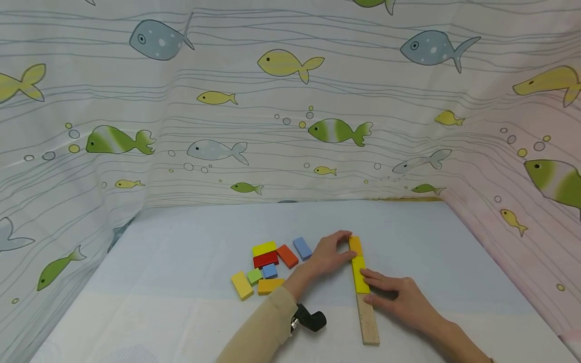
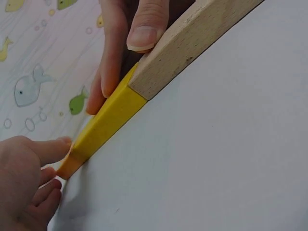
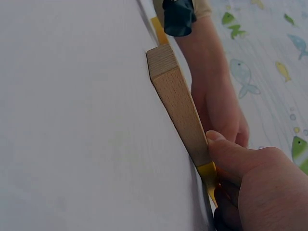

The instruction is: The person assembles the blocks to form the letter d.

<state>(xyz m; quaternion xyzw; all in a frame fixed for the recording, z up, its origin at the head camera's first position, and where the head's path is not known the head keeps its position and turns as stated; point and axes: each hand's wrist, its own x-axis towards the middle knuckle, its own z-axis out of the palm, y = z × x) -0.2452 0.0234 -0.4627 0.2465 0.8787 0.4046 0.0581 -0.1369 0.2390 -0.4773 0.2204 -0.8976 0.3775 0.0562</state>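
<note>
An orange block (image 1: pixel 356 245), a yellow block (image 1: pixel 360 276) and a plain wooden block (image 1: pixel 368 322) lie end to end in a line running away from me. At the far end, my left hand (image 1: pixel 326 255) pinches the orange block, its thumb close to the joint with the yellow one. From the right side, my right hand (image 1: pixel 405 301) rests its fairly straight fingers against the yellow block and its thumb by the wooden one. The left wrist view shows that thumb on the wooden block's upper edge (image 2: pixel 180 31). Some right fingertips are hidden behind the blocks.
Left of the line is a loose group: a red block (image 1: pixel 265 259), an orange-red block (image 1: pixel 287 256), a blue block (image 1: pixel 302 248), a green cube (image 1: pixel 255 276) and several others. A black wrist camera (image 1: pixel 310 318) is on my left wrist. A fish-print curtain (image 1: pixel 290 111) surrounds the white table.
</note>
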